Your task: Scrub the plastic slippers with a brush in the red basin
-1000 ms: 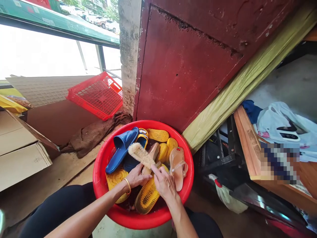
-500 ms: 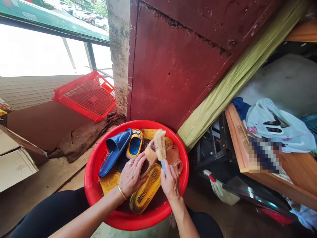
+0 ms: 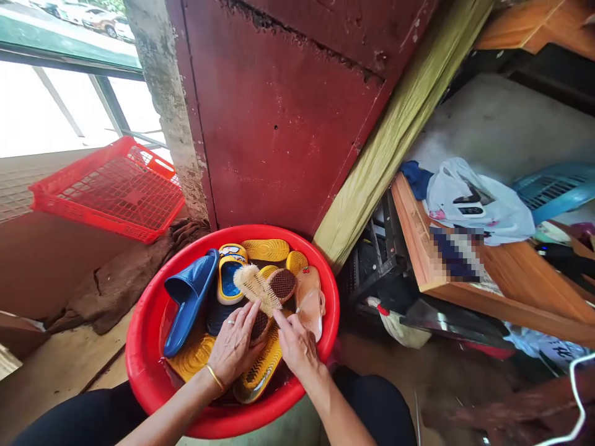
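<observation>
A red basin (image 3: 139,347) holds several slippers. My right hand (image 3: 297,344) grips a scrub brush, whose pale bristles (image 3: 253,285) lie across a tan slipper with a brown patterned sole (image 3: 282,285). On the near end of that same slipper, my left hand (image 3: 237,344) is closed, a ring and a bracelet showing. Around them are a blue slipper (image 3: 193,297) at the left, a yellow and blue clog (image 3: 230,275), a pink slipper (image 3: 309,297) at the right, and a yellow sole (image 3: 260,375) under my hands. The brush handle is hidden by my right hand.
Beyond the basin stands a dark red door (image 3: 279,155). A red crate (image 3: 116,192) and a brown cloth (image 3: 106,297) are at the left. At the right, a wooden board (image 3: 525,272) bears a white plastic bag (image 3: 478,204) near a blue plastic item (image 3: 558,186).
The brush has moved left and toward me, and its head now slants to the left over the slipper. The whole view has shifted right.
</observation>
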Motion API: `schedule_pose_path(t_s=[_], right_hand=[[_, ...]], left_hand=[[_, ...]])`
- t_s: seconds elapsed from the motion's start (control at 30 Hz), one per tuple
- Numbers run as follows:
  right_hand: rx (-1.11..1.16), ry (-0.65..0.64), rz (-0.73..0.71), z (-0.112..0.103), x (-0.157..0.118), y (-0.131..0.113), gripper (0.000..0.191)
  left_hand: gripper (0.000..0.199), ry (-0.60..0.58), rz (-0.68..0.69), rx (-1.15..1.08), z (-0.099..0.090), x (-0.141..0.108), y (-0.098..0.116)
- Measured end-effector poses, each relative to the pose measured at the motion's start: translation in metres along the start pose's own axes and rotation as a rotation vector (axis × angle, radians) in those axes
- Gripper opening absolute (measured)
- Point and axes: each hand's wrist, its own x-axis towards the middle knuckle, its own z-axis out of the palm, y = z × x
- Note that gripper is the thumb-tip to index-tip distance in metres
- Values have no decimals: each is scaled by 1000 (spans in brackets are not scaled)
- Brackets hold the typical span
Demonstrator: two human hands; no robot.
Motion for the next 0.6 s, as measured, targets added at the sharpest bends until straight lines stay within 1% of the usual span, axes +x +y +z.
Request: schedule_pose_path(t_s=[0.1, 0.17, 0.23, 0.33, 0.43, 0.6], right_hand=[[9, -15, 54, -2, 4, -5, 56], [38, -8, 105, -6, 8, -1, 56], [65, -3, 125, -7, 11, 3, 56], [84, 3, 108, -4, 10, 9, 55], [86, 26, 103, 2, 7, 13, 53], [103, 38, 82, 5, 5, 18, 45]], left_hand=[[105, -5, -10, -35, 7, -5, -5], [105, -11, -39, -55, 12, -8, -9], [107, -23, -66, -74, 17, -10, -12], [109, -60, -91, -90, 23, -12, -15], [106, -94, -113, -117, 25, -12, -17], [105, -95, -167, -162, 27, -11, -22]])
